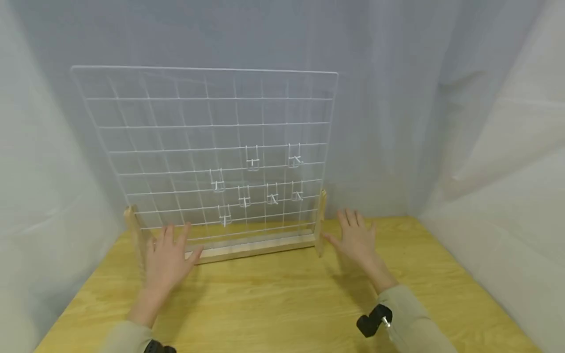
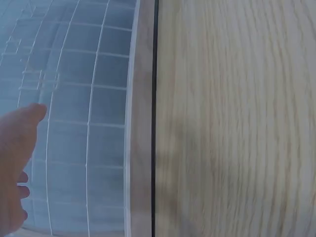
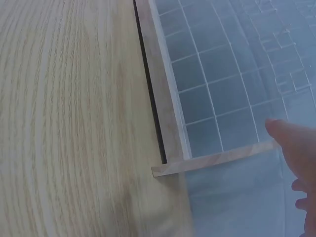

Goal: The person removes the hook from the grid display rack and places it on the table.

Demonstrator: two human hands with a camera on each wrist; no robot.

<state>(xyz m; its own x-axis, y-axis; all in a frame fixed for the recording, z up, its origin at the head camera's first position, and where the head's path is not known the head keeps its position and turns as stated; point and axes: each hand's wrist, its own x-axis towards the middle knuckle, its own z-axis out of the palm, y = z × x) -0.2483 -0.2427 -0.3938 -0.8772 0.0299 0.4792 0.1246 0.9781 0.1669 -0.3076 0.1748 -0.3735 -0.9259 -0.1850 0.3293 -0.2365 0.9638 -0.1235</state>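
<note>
A white wire grid panel [image 1: 190,125] stands upright in a wooden base [image 1: 260,246] on the table. Several white wire hooks [image 1: 272,198] hang on its middle and lower right part. At the lower left of the grid is my left hand [image 1: 166,262], fingers spread and nothing held. To the right of the wooden side post [image 1: 321,220], my right hand [image 1: 356,240] reaches forward with its fingers straight, its thumb close to the post. Whether either hand touches the stand cannot be told. The right wrist view shows the right thumb [image 3: 284,131] by the post's edge.
The wood-grain table [image 1: 273,299] runs in front of the stand. A pale grey sheet [image 1: 375,122] hangs behind, with white sheeting [image 1: 499,186] along the right side and more on the left. Each wrist wears a black strap device [image 1: 374,320].
</note>
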